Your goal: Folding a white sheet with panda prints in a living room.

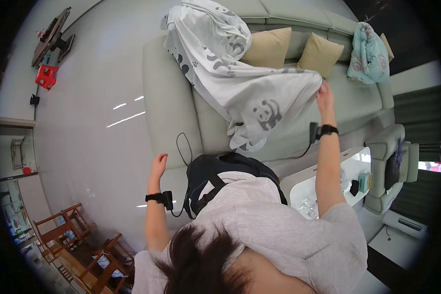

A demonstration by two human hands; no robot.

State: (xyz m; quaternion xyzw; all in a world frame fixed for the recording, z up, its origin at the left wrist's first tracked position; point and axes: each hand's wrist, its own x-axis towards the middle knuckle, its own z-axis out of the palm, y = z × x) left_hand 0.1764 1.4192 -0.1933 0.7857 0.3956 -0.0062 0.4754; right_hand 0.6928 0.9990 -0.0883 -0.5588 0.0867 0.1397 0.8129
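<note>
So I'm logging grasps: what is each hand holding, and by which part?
The right hand grips the panda-print sheet at its edge, near a corner. The left hand holds nothing; it is open over the sofa edge.

2 tan cushions (293, 51), red stool (46, 76), wooden chairs (81, 242)

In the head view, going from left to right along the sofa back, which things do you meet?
White panda-print sheet → first tan cushion → second tan cushion → pale blue floral blanket. The right hand grips the sheet's edge.
</note>
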